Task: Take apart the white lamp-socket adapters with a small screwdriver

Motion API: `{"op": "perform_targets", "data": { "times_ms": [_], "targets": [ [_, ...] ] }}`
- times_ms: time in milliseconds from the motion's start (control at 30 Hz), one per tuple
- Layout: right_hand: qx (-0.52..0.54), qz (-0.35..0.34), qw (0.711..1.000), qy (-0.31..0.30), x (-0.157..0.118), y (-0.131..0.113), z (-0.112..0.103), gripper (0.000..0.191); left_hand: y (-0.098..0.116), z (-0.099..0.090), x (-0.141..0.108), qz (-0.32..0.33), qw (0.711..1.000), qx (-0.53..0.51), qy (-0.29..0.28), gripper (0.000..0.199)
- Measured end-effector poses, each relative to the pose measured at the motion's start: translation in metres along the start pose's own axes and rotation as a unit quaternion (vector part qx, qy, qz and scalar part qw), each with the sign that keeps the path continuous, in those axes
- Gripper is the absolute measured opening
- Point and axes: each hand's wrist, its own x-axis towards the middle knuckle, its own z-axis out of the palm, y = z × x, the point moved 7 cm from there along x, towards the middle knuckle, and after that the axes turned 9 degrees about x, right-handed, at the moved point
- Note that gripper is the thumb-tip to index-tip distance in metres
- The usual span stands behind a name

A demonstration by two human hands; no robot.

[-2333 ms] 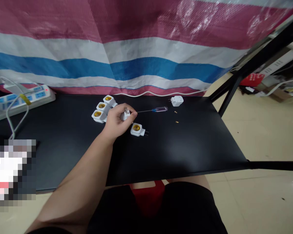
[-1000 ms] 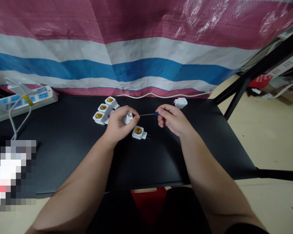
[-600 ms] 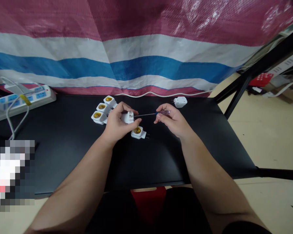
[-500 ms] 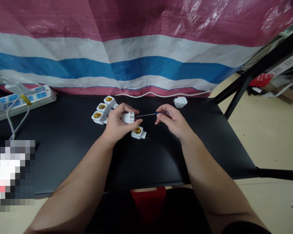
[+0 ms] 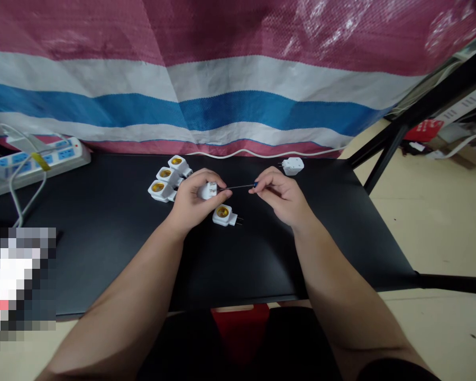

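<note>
Well, three white lamp-socket adapters (image 5: 162, 181) sit toward the far left of the black desk (image 5: 103, 264); the left hand (image 5: 190, 203) curls its fingers (image 5: 222, 193) around a fourth adapter (image 5: 207, 190) (a fifth (image 5: 222, 215) lies just nearer), while the right hand (image 5: 280, 196) pinches a slim screwdriver (image 5: 238, 187) between narrowly closed fingers (image 5: 259, 186), its tip at that fourth adapter.

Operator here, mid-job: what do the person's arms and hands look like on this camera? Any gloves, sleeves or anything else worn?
The left hand and the right hand are both bare: no gloves, and no watch, ring or bracelet shows. The forearms are bare too, with no cables or markings. A black sleeve edge shows at the bottom of the view, above the right forearm.
</note>
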Motion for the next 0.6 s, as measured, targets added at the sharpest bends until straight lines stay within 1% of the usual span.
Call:
{"op": "perform_targets", "data": {
  "times_ms": [33,100,167,233,267,300,333,367,433,500,567,600],
  "targets": [
    [0.023,0.009,1.000,0.000,0.000,0.002,0.002,0.020,0.001,0.000,0.001,0.005,1.000,0.005,0.002,0.017],
    [0.095,0.050,0.994,0.014,0.000,0.010,0.004,0.031,0.003,0.000,0.001,0.014,1.000,0.020,0.005,0.016],
    [0.140,0.129,0.981,0.038,-0.002,0.023,0.006,0.045,0.003,0.000,0.001,0.019,0.999,0.032,0.003,0.014],
    [0.120,0.221,0.966,0.051,-0.007,0.036,0.007,0.052,0.002,0.000,0.001,0.020,0.999,0.035,-0.001,0.013],
    [0.100,0.251,0.961,0.049,-0.009,0.040,0.006,0.052,0.002,0.000,0.001,0.019,0.999,0.034,-0.003,0.013],
    [0.084,0.261,0.961,0.043,-0.009,0.041,0.005,0.049,0.001,0.000,0.000,0.017,0.999,0.034,-0.005,0.014],
    [0.077,0.251,0.964,0.036,-0.009,0.039,0.004,0.045,0.000,0.000,0.000,0.015,0.999,0.034,-0.008,0.014],
    [0.076,0.226,0.971,0.028,-0.007,0.035,0.002,0.038,-0.001,0.000,0.000,0.012,0.999,0.035,-0.010,0.013],
    [0.074,0.162,0.984,0.015,-0.004,0.024,-0.001,0.023,-0.002,0.000,0.000,0.006,0.999,0.037,-0.013,0.013],
    [0.060,0.112,0.992,0.006,-0.002,0.016,-0.001,0.015,-0.002,0.000,0.000,0.001,0.999,0.036,-0.014,0.014],
    [0.075,0.109,0.991,0.001,-0.002,0.015,0.001,0.017,-0.002,0.001,0.000,-0.003,0.999,0.037,-0.018,0.014],
    [0.097,0.128,0.987,0.006,-0.003,0.018,0.003,0.018,-0.001,0.001,0.000,-0.005,0.999,0.039,-0.020,0.014]
  ]
}}
